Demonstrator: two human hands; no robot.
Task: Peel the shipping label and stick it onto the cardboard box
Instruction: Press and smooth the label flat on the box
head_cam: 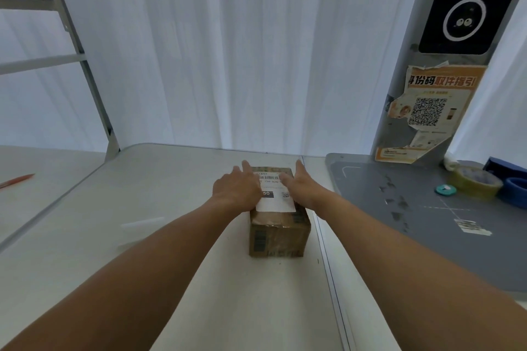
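The left hand (236, 189), fingers flat and slightly spread, presses one side of the white label (275, 194) already lying on top of the cardboard box (278, 232) on the table (171, 208), while the right hand (303, 186), likewise flat with fingers together, presses the other, so only smoothing seems left.

**Materials and finishes on the bench**

Small brown cardboard box (279, 232): matt corrugated board, glossy clear tape wrinkled over its seams. White paper shipping label (276, 199) on top: smooth, matt. Pale white table top (159, 208): smooth, slight sheen. Dark grey mat (413, 225): matt, scuffed, with torn sticker residue. Yellowish tape roll (475, 182): glossy plastic. Grey metal shelf frame (85, 65): satin. White curtain (228, 51): sheer cloth.
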